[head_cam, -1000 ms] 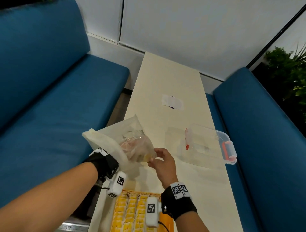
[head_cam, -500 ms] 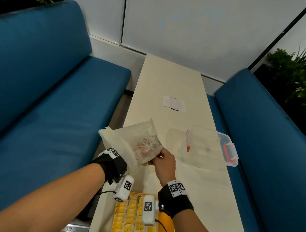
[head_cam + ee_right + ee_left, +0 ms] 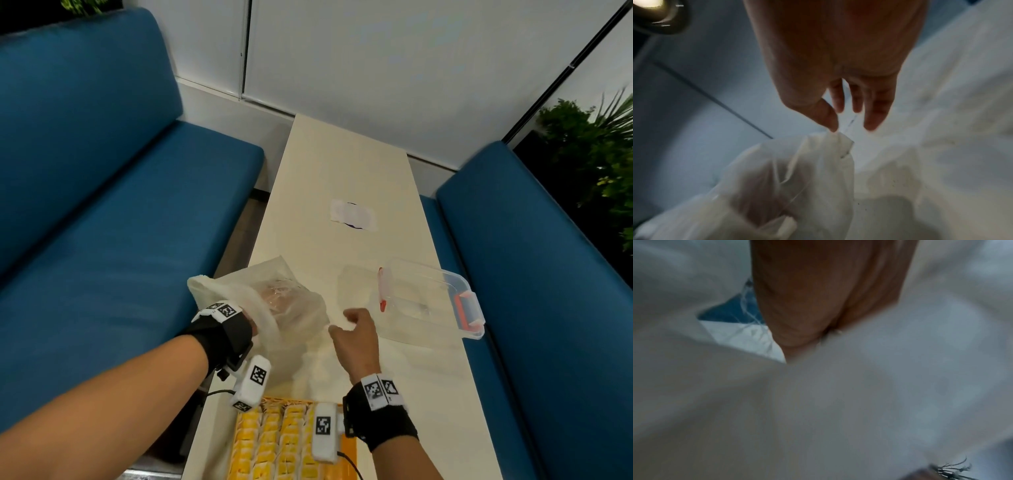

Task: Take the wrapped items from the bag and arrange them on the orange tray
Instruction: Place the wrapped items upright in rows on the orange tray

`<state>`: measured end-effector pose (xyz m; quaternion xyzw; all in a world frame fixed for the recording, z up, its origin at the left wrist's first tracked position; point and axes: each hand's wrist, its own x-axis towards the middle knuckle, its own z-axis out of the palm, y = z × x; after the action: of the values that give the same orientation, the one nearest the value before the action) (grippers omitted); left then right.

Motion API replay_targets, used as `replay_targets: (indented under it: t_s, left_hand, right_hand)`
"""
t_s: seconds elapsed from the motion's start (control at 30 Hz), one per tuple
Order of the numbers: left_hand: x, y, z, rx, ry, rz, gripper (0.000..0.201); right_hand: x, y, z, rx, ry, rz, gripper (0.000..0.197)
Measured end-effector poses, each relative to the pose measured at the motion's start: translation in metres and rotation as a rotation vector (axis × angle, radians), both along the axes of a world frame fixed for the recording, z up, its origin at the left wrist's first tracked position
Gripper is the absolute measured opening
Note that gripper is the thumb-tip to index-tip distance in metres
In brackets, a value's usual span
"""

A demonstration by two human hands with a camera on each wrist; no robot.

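A white mesh bag (image 3: 298, 315) hangs low over the cream table (image 3: 342, 164), with a pinkish wrapped item (image 3: 277, 294) showing through it. My left hand (image 3: 250, 325) is pushed into the bag's mouth; its fingers are hidden there. The left wrist view shows only my palm (image 3: 818, 296) under bag cloth (image 3: 859, 394). My right hand (image 3: 356, 325) is just right of the bag. Its fingers (image 3: 873, 116) are spread and loose, and its thumb tip touches the bag's corner (image 3: 838, 141). The orange tray (image 3: 347, 459) lies at the near edge with rows of yellow wrapped items (image 3: 274, 442).
A clear plastic box (image 3: 428, 301) with red latches sits right of my right hand, and its lid (image 3: 356, 291) lies beside it. A white sticker (image 3: 352, 214) marks the table farther off. Blue benches (image 3: 120, 240) flank the narrow table, and a plant (image 3: 603, 154) stands at the right.
The bag has come down toward the table. My right hand, which pinched the bag's lower end, has loosened and moved right. My left wrist has stayed at the bag's mouth.
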<state>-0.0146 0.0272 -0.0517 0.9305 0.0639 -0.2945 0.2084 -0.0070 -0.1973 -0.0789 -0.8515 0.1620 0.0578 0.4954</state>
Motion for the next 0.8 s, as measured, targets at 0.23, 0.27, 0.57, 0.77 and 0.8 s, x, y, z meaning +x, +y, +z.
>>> replay_targets:
  t_s: [0.23,0.27,0.57,0.77,0.8]
  left_hand:
    - [0.021,-0.023,-0.005,-0.172,0.019,0.107,0.034]
    - [0.022,-0.031,-0.001,-0.29,0.025,0.234,0.019]
    - [0.014,-0.047,0.004,-1.035,0.063,0.557,0.013]
    - [-0.029,-0.023,-0.01,-1.312,0.299,0.497,0.024]
    - [-0.037,-0.021,-0.014,-1.332,0.32,0.527,0.028]
  right_hand:
    - [-0.029,0.047,0.053,-0.052,-0.208,0.494,0.049]
    - [-0.025,0.049,0.05,-0.085,-0.225,0.464,0.038]
    - [0.011,0.014,0.037,-0.401,-0.407,0.242,0.009]
    - [0.017,-0.01,0.014,-0.551,-0.462,0.349,0.007]
    - [0.016,-0.013,0.008,-0.569,-0.424,0.376,0.008]
